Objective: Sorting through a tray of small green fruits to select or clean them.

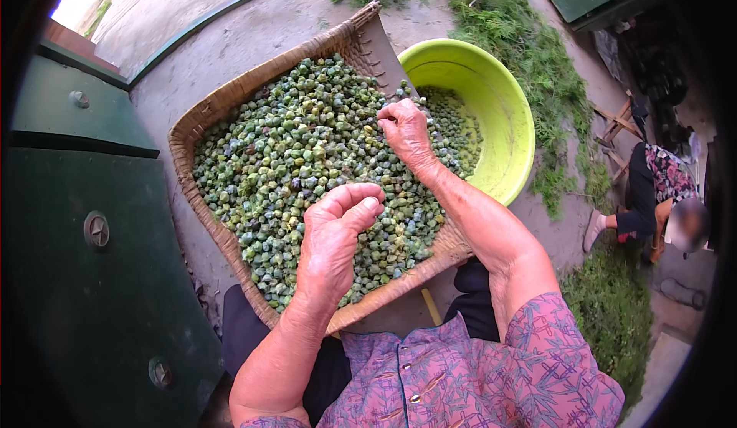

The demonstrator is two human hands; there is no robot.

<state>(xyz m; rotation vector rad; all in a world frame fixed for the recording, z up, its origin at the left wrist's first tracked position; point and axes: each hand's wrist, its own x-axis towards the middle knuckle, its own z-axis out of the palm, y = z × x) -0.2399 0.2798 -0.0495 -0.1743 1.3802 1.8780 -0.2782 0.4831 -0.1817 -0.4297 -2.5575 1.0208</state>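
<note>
A woven wicker scoop basket rests across my lap, heaped with small, knobbly green cones. Over the near part of the heap is my left hand, thumb and forefinger brought together. My right hand hovers by the basket's open far-right lip with its fingers curled in. Whether either hand pinches something small cannot be made out. Beyond that lip stands a yellow-green plastic tub, partly covered by the basket. More small cones lie in its bottom.
Cut conifer branches lie on the concrete floor past the tub, with more greenery at right. Dark green metal panels with star bosses flank my left. Another person sits at the far right near a wooden folding frame.
</note>
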